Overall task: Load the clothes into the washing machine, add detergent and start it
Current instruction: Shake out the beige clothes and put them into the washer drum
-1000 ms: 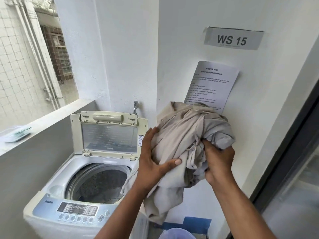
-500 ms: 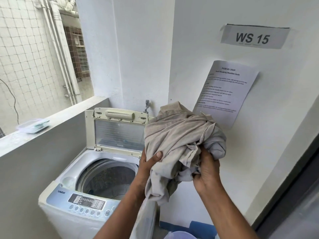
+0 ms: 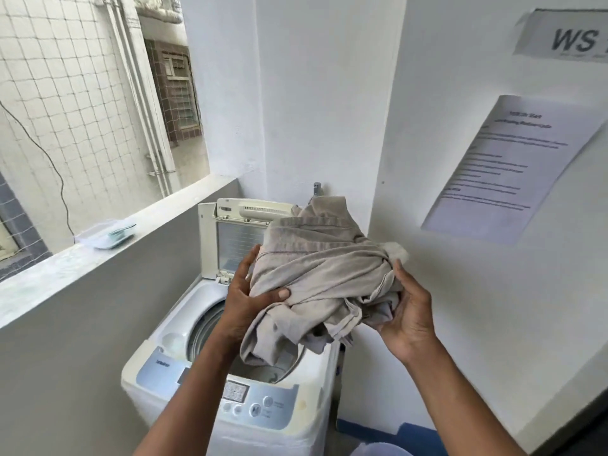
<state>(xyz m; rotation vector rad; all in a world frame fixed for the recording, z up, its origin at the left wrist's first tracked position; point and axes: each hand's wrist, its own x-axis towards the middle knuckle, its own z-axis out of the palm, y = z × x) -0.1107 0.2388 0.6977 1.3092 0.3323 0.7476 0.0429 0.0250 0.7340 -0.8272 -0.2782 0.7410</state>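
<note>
Hands, two: left hand [image 3: 243, 299] and right hand [image 3: 408, 319], fingers curled gripping one clothes bundle [image 3: 324, 274] above one washing machine [image 3: 164, 370].

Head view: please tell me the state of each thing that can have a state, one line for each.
Washing machine lid: open, standing upright.
Drum: uncovered; contents not visible.
Beige clothes: bunched, held above the drum, not yet inside.
Left hand: grips the bundle's left side.
Right hand: grips the bundle's right side.
Container on the ledge: lying flat.
</note>
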